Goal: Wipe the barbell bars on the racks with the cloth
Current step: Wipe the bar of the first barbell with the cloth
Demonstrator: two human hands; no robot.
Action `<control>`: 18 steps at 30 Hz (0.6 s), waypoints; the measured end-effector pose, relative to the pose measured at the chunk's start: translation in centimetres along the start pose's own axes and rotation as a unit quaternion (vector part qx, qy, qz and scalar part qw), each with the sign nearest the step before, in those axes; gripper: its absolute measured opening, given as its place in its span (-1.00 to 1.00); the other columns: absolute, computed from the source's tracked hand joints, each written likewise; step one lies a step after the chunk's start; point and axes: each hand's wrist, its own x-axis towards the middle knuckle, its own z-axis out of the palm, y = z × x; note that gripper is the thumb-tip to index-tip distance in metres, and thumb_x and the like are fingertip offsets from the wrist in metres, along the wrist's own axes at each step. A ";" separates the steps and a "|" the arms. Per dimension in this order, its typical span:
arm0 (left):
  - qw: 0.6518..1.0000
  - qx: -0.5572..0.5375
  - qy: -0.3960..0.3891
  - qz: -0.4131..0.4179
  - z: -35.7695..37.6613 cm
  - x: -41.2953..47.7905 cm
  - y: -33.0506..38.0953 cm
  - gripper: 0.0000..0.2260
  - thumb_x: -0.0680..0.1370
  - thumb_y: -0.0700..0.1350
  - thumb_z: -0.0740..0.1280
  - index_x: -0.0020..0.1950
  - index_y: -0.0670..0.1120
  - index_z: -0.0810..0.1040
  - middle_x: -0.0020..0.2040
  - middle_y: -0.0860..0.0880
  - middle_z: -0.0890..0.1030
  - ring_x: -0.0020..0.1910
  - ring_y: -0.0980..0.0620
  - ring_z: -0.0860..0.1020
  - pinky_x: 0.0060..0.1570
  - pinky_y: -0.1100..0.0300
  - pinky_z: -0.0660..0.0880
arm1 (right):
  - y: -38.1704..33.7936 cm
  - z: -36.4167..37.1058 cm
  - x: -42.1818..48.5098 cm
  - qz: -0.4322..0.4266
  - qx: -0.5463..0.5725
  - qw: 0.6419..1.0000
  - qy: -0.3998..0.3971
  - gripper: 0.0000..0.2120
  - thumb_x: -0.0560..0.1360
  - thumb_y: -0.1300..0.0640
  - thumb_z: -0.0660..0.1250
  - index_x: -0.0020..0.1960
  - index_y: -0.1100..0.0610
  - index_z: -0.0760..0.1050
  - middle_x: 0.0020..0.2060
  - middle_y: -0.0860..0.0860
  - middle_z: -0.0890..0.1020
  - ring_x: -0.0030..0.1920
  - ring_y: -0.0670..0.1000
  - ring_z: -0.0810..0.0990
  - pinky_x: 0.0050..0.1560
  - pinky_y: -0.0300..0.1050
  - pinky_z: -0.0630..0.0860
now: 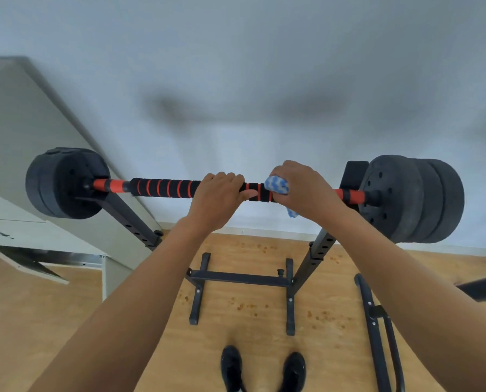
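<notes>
Midway, by the look of it: the right hand [304, 188] clamps a blue-and-white cloth [277, 185] around the barbell bar [165, 188] near the rack's [318, 250] right upright, while the left hand [217, 198] grips the foam sleeve beside it; the bar's left stretch probably remains.

Black rack [315, 250] standing on wooden floor [250, 306], barbell bar [165, 187] resting across its uprights
</notes>
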 end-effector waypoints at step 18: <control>0.990 -0.070 0.103 -0.062 1.1 -2.6 2.6 -0.58 0.78 0.13 0.02 0.26 -0.09 0.57 0.05 -0.01 0.57 0.03 -0.10 0.50 0.24 -0.03 0.40 | -0.3 0.2 -0.3 -0.012 -0.023 0.999 0.025 -0.76 0.53 0.09 0.37 0.19 0.08 0.55 -0.08 -0.01 0.52 -0.16 0.04 0.55 -0.09 -0.10 0.51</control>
